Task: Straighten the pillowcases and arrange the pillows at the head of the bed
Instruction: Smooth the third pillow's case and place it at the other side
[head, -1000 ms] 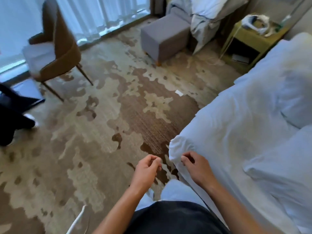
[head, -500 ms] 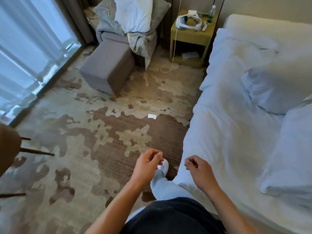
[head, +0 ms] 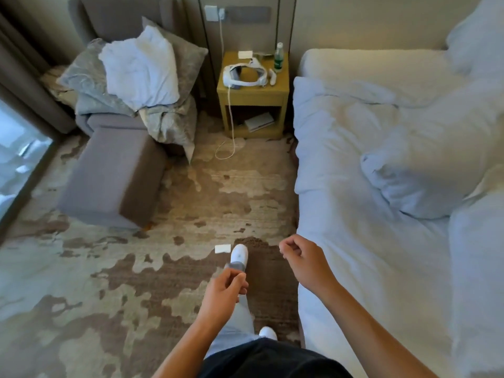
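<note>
Two bare hands, left hand and right hand, each grip loosely curled, holding nothing. Plump, rumpled white pillow lies on the creased bed, two o'clock from them.

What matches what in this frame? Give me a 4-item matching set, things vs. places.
Things:
1. green bottle
2. white pillow
3. paper slip
4. book

Places:
A. on the carpet by the white shoe
B. in the nightstand's lower shelf
C. on top of the nightstand
D. piled on the grey armchair

Pairs: 1-C, 2-D, 3-A, 4-B
</note>
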Demonstrator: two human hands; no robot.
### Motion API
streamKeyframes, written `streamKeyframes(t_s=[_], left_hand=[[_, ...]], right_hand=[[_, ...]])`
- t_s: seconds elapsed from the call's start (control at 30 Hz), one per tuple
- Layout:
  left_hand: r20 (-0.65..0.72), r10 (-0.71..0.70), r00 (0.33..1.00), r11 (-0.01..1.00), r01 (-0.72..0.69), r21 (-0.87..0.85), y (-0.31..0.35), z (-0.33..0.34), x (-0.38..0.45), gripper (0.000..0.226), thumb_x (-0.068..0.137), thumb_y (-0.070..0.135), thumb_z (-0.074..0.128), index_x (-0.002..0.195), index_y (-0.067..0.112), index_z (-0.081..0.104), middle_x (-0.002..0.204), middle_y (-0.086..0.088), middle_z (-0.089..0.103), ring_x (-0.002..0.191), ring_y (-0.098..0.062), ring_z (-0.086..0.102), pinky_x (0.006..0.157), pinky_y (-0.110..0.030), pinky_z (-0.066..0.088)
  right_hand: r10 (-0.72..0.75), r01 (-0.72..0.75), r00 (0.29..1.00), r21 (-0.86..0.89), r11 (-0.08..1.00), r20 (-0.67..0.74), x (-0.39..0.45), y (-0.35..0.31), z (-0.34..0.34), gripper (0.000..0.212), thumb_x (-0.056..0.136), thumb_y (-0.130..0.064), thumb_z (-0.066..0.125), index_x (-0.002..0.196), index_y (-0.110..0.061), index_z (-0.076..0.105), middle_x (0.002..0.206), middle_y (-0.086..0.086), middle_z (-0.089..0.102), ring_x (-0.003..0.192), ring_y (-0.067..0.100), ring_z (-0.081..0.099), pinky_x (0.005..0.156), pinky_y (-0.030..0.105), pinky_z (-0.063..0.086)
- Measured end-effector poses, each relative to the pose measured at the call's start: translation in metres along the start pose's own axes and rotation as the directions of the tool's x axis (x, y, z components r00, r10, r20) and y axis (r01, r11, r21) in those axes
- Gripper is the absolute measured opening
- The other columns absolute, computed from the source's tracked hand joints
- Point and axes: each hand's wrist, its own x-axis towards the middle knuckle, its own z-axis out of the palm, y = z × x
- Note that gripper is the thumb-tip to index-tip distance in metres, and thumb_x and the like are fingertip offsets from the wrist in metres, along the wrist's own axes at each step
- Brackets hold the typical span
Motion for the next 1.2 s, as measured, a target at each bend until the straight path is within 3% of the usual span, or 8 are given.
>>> streamKeyframes(t_s=[0.2, 0.43, 0.57, 0.67, 0.73, 1.0, 1.1, 1.2], left_hand=[[0.254, 0.03, 0.967, 0.996, -0.05, 0.072, 0.105, -0.003, 0.139, 0.017, 0.103, 0.034, 0.057, 0.101, 0.024, 0.071, 0.088, 0.002, 0.078, 0.083, -0.01, 0.074, 0.081, -0.035, 0.062], [0.556, 0.07, 0.828, 0.956, -0.214, 0.199, 0.228, 0.047, 0.236, 0.018, 0.102, 0.033, 0.057, 0.095, 0.027, 0.072, 0.085, 0.004, 0.078, 0.081, -0.013, 0.075, 0.08, -0.035, 0.063], [0.679, 0.1, 0.727, 0.928, -0.315, 0.2, 0.288, 0.092, 0.285, 0.018, 0.102, 0.029, 0.057, 0.099, 0.02, 0.072, 0.087, 0.0, 0.078, 0.082, -0.017, 0.075, 0.077, -0.035, 0.063], [0.728, 0.111, 0.677, 0.89, -0.394, 0.231, 0.326, 0.124, 0.326, 0.018, 0.103, 0.029, 0.058, 0.101, 0.018, 0.071, 0.088, 0.001, 0.079, 0.082, -0.013, 0.074, 0.074, -0.027, 0.061], [0.74, 0.098, 0.665, 0.857, -0.434, 0.277, 0.349, 0.141, 0.355, 0.017, 0.103, 0.031, 0.057, 0.101, 0.021, 0.071, 0.089, 0.002, 0.079, 0.082, -0.011, 0.074, 0.075, -0.029, 0.061], [0.697, 0.07, 0.713, 0.772, -0.481, 0.415, 0.447, 0.202, 0.459, 0.016, 0.102, 0.029, 0.057, 0.1, 0.021, 0.071, 0.089, 0.001, 0.078, 0.078, -0.011, 0.074, 0.077, -0.032, 0.061], [0.701, 0.063, 0.71, 0.769, -0.483, 0.419, 0.481, 0.235, 0.486, 0.015, 0.102, 0.027, 0.059, 0.099, 0.019, 0.071, 0.089, -0.002, 0.078, 0.08, -0.015, 0.074, 0.076, -0.034, 0.059], [0.746, 0.037, 0.665, 0.752, -0.51, 0.417, 0.51, 0.276, 0.508, 0.015, 0.101, 0.027, 0.059, 0.098, 0.019, 0.071, 0.088, -0.001, 0.078, 0.081, -0.014, 0.074, 0.075, -0.034, 0.059]], right_hand=[[0.248, -0.244, 0.956, 0.041, 0.969, -0.156, 0.072, -0.013, -0.03, 0.012, 0.104, -0.038, 0.058, 0.098, -0.033, 0.066, 0.093, -0.016, 0.069, 0.087, 0.005, 0.066, 0.075, 0.013, 0.047], [0.535, -0.454, 0.769, 0.29, 0.843, -0.351, 0.109, -0.015, -0.075, 0.013, 0.1, -0.034, 0.06, 0.09, -0.033, 0.067, 0.09, -0.01, 0.073, 0.086, 0.009, 0.07, 0.084, 0.032, 0.058], [0.633, -0.469, 0.651, 0.433, 0.77, -0.42, 0.139, -0.002, -0.096, 0.013, 0.1, -0.031, 0.062, 0.088, -0.033, 0.068, 0.089, -0.011, 0.074, 0.086, 0.006, 0.07, 0.082, 0.03, 0.057], [0.665, -0.444, 0.597, 0.506, 0.739, -0.448, 0.18, 0.014, -0.12, 0.012, 0.101, -0.03, 0.062, 0.091, -0.032, 0.068, 0.091, -0.011, 0.074, 0.089, 0.008, 0.07, 0.081, 0.027, 0.056], [0.671, -0.422, 0.578, 0.534, 0.733, -0.464, 0.215, 0.026, -0.144, 0.011, 0.102, -0.031, 0.062, 0.094, -0.03, 0.069, 0.093, -0.011, 0.073, 0.09, 0.009, 0.069, 0.08, 0.025, 0.054], [0.667, -0.37, 0.531, 0.565, 0.738, -0.523, 0.346, 0.058, -0.268, 0.011, 0.102, -0.036, 0.061, 0.093, -0.032, 0.066, 0.09, -0.013, 0.071, 0.086, 0.009, 0.066, 0.078, 0.027, 0.049], [0.677, -0.402, 0.454, 0.545, 0.736, -0.579, 0.375, 0.072, -0.311, 0.01, 0.101, -0.034, 0.063, 0.097, -0.027, 0.068, 0.098, -0.007, 0.07, 0.093, 0.016, 0.067, 0.079, 0.028, 0.048], [0.69, -0.506, 0.315, 0.499, 0.703, -0.652, 0.394, 0.091, -0.341, 0.015, 0.1, -0.035, 0.065, 0.108, -0.022, 0.068, 0.116, 0.0, 0.064, 0.106, 0.022, 0.064, 0.088, 0.033, 0.05]])
